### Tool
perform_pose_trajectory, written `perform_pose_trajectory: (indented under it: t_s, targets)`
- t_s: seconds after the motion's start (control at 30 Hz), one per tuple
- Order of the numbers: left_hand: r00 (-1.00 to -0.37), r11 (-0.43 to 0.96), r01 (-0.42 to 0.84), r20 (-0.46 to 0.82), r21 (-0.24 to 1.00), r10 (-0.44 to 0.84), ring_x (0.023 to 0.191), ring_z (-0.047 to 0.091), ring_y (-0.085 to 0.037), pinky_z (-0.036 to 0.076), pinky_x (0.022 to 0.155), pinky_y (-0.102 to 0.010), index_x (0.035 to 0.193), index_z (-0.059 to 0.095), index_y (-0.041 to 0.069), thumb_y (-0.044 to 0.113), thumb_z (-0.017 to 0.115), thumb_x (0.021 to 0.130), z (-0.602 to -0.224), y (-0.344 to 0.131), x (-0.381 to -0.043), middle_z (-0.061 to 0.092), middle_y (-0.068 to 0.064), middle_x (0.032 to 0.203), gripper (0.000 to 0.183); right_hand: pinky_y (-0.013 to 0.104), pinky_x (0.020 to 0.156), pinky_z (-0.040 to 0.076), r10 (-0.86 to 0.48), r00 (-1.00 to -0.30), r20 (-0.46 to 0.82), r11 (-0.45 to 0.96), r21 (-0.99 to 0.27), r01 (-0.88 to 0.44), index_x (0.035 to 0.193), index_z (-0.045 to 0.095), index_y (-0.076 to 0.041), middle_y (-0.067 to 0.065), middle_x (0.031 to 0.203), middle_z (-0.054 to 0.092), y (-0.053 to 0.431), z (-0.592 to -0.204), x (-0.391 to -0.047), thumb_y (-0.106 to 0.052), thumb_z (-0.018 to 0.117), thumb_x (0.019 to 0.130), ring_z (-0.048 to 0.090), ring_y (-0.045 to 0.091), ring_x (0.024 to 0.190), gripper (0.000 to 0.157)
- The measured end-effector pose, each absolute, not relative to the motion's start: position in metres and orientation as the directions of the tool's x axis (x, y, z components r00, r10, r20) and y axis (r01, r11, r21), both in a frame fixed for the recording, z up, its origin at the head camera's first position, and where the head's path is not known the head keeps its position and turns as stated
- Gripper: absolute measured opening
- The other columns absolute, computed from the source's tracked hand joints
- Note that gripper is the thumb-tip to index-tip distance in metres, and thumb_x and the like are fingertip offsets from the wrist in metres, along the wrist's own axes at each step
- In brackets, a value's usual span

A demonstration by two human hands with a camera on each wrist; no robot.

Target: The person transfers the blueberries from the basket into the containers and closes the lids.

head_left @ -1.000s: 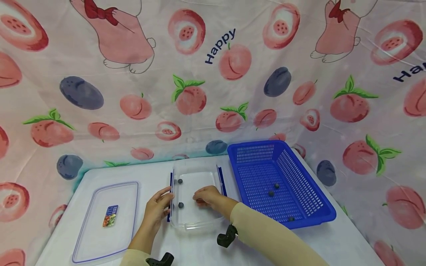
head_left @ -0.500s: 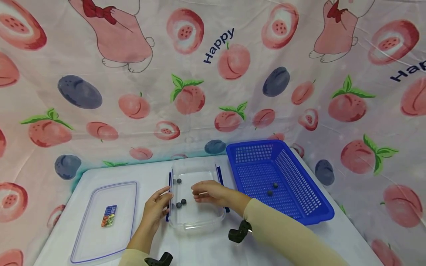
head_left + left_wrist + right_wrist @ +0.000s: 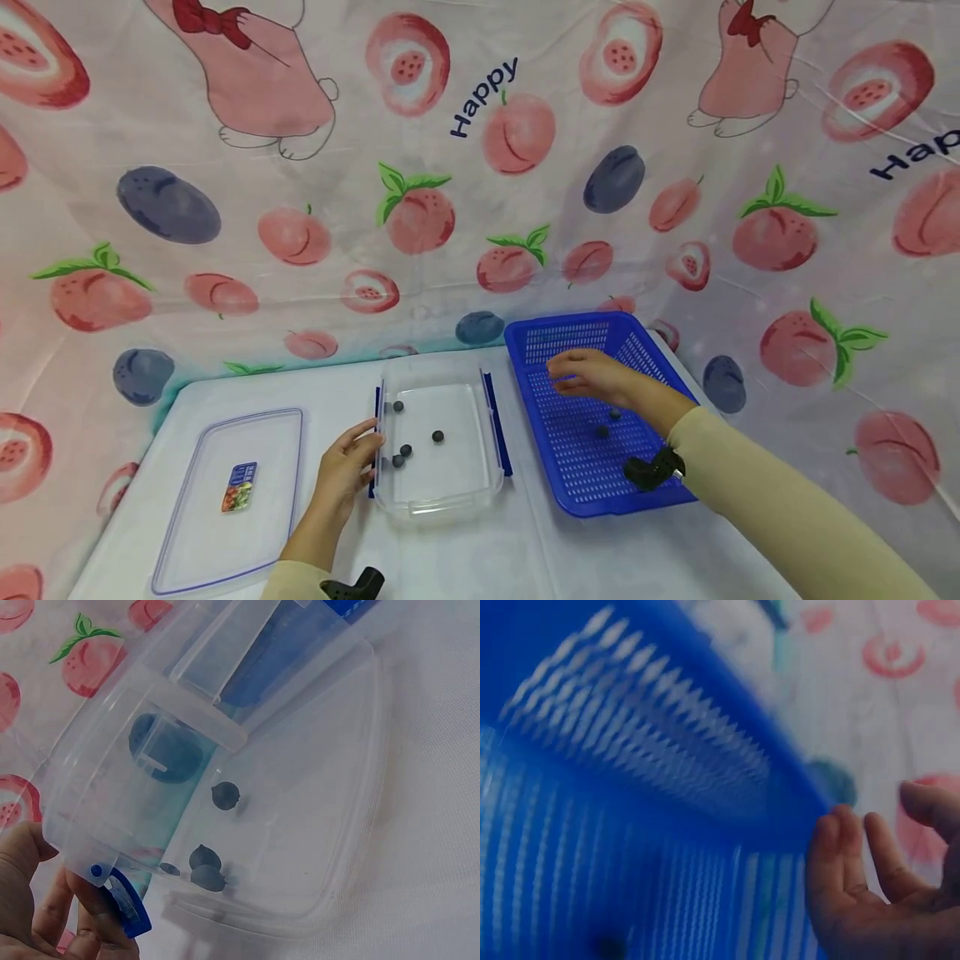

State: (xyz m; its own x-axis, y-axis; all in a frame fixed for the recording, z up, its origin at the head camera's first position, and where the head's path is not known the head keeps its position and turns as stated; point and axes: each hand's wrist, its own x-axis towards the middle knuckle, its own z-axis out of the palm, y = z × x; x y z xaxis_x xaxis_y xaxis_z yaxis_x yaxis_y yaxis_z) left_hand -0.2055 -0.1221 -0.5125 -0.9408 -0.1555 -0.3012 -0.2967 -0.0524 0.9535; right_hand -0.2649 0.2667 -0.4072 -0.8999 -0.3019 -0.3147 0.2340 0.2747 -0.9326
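Steadying a clear box on a white table, with a basket at three o'clock

You are working at a table (image 3: 450, 558) under a white cover with faint fold lines, its far edge meeting a hung cloth (image 3: 442, 283) at twelve o'clock. That cloth is creased and printed with peaches, dark plums, rabbit figures and the word "Happy"; it reaches round toward nine and three, with a teal band along the tabletop's back edge.

Taking the clear box (image 3: 438, 507) as the dial's centre, your left hand (image 3: 348, 467) grips its wall and blue clip at nine o'clock. Inside the box, four small dark balls (image 3: 438, 437) show: one near the middle, two together toward nine, one at ten. A second blue clip (image 3: 498, 423) hangs along the three o'clock side.

At nine, well apart, the lid (image 3: 232, 550) lies flat, a colourful label (image 3: 239, 487) near its middle. At three stands the blue basket (image 3: 581, 500), two balls visible on its floor. Your right hand (image 3: 592, 373) is over it, fingers loosely bent and apart, with nothing seen in them. The two hands are well apart.
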Motion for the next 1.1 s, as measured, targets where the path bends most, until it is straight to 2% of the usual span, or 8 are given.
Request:
perform_pose_trajectory:
  t_s: [0.33, 0.47, 0.6, 0.7, 0.8, 0.87, 0.93, 1.1]
  targets:
    - [-0.942, -0.055, -0.297, -0.302, 0.953, -0.148, 0.084, 0.055, -0.008, 0.051, 0.064, -0.019, 0.141, 0.052, 0.009, 0.020, 0.068, 0.093, -0.510, -0.125, -0.204, 0.064, 0.014, 0.094, 0.052, 0.044, 0.093, 0.053, -0.090, -0.950, -0.301, 0.564, -0.801, 0.200, 0.122, 0.055, 0.015, 0.032, 0.125, 0.056, 0.310, -0.434, -0.270, -0.008, 0.061, 0.095, 0.062, 0.042, 0.113, 0.036]
    - [-0.937, -0.061, -0.305, -0.311, 0.951, -0.162, 0.083, 0.055, -0.008, 0.051, 0.064, -0.019, 0.140, 0.054, 0.009, 0.019, 0.068, 0.092, -0.510, -0.124, -0.205, 0.064, 0.015, 0.092, 0.051, 0.041, 0.082, 0.058, -0.026, -0.972, -0.232, 0.687, -0.711, 0.151, 0.113, 0.060, 0.014, 0.028, 0.111, 0.062, 0.322, -0.444, -0.274, -0.007, 0.063, 0.092, 0.068, 0.036, 0.094, 0.030]
    - [-0.934, -0.060, -0.308, -0.314, 0.949, -0.168, 0.083, 0.055, -0.008, 0.051, 0.065, -0.020, 0.139, 0.055, 0.009, 0.020, 0.069, 0.091, -0.510, -0.123, -0.205, 0.065, 0.014, 0.093, 0.051, 0.039, 0.072, 0.057, 0.031, -0.980, -0.195, 0.770, -0.621, 0.148, 0.104, 0.064, 0.012, 0.024, 0.100, 0.065, 0.332, -0.450, -0.275, -0.008, 0.066, 0.088, 0.066, 0.027, 0.081, 0.025]
    - [-0.935, -0.055, -0.306, -0.311, 0.950, -0.169, 0.083, 0.055, -0.009, 0.051, 0.065, -0.020, 0.138, 0.055, 0.008, 0.021, 0.069, 0.091, -0.509, -0.123, -0.205, 0.065, 0.014, 0.093, 0.051, 0.038, 0.069, 0.055, 0.061, -0.975, -0.212, 0.776, -0.605, 0.180, 0.098, 0.064, 0.010, 0.020, 0.093, 0.065, 0.338, -0.455, -0.275, -0.008, 0.066, 0.087, 0.063, 0.025, 0.077, 0.021]
    - [-0.935, -0.057, -0.306, -0.311, 0.950, -0.172, 0.083, 0.055, -0.009, 0.051, 0.065, -0.020, 0.138, 0.056, 0.009, 0.022, 0.070, 0.090, -0.510, -0.122, -0.206, 0.065, 0.013, 0.093, 0.051, 0.033, 0.064, 0.052, 0.073, -0.967, -0.244, 0.780, -0.590, 0.208, 0.085, 0.064, 0.004, 0.011, 0.079, 0.062, 0.345, -0.462, -0.278, -0.008, 0.065, 0.088, 0.058, 0.020, 0.070, 0.012]
    - [-0.935, -0.058, -0.305, -0.311, 0.950, -0.172, 0.083, 0.055, -0.009, 0.051, 0.065, -0.020, 0.137, 0.057, 0.010, 0.022, 0.070, 0.090, -0.511, -0.122, -0.206, 0.065, 0.013, 0.093, 0.050, 0.031, 0.061, 0.049, 0.065, -0.965, -0.255, 0.789, -0.579, 0.206, 0.079, 0.063, 0.001, 0.006, 0.072, 0.058, 0.348, -0.468, -0.279, -0.007, 0.064, 0.088, 0.054, 0.017, 0.066, 0.012]
    - [-0.933, -0.066, -0.309, -0.316, 0.949, -0.172, 0.082, 0.056, -0.008, 0.051, 0.064, -0.020, 0.137, 0.057, 0.010, 0.022, 0.071, 0.090, -0.511, -0.122, -0.207, 0.065, 0.014, 0.092, 0.050, 0.030, 0.060, 0.048, 0.065, -0.963, -0.260, 0.798, -0.567, 0.207, 0.078, 0.063, 0.000, 0.004, 0.071, 0.057, 0.350, -0.473, -0.278, -0.007, 0.064, 0.088, 0.054, 0.016, 0.065, 0.013]
    - [-0.935, -0.074, -0.306, -0.314, 0.949, -0.165, 0.081, 0.055, -0.007, 0.050, 0.063, -0.019, 0.139, 0.055, 0.009, 0.020, 0.070, 0.091, -0.509, -0.121, -0.206, 0.064, 0.014, 0.092, 0.051, 0.034, 0.065, 0.054, 0.084, -0.956, -0.282, 0.788, -0.568, 0.237, 0.086, 0.067, 0.005, 0.012, 0.081, 0.065, 0.348, -0.477, -0.275, -0.005, 0.067, 0.084, 0.061, 0.022, 0.072, 0.010]
